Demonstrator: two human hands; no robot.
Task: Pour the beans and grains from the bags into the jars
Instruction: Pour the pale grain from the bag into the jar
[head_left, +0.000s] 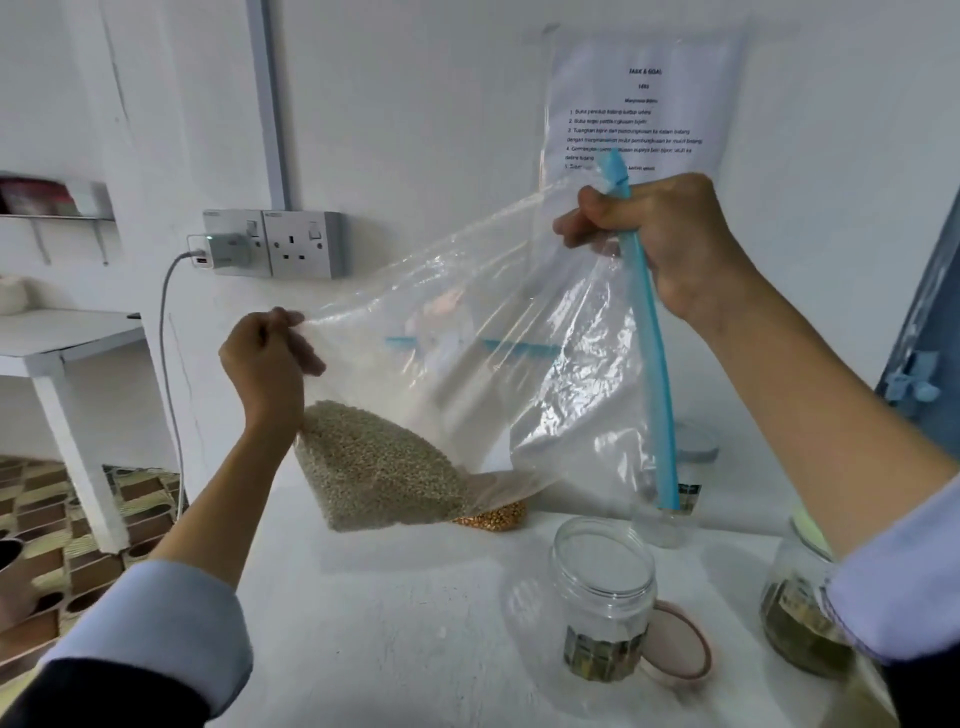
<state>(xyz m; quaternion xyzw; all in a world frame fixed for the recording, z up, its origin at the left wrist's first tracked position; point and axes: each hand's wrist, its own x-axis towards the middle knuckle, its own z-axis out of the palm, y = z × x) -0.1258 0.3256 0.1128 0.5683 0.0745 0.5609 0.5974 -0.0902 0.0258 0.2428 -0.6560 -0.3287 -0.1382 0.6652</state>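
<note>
A large clear zip bag (467, 332) with a blue seal strip hangs in the air above the white table (389, 623). Pale grains (374, 467) sit heaped in its lower left corner. My left hand (265, 358) pinches the bag's left corner. My right hand (660, 244) grips the blue seal edge at the top right, and the strip hangs down from it. Below the strip stands an open clear jar (602, 587) with its lid (675, 644) lying beside it. Behind the bag lies a small bag of yellow corn kernels (493, 517).
A second jar (795, 608) with dark contents stands at the right, partly behind my right sleeve. Another clear jar (675, 499) stands further back behind the strip. A wall socket with a charger (234, 249) and an instruction sheet (639, 104) are on the wall.
</note>
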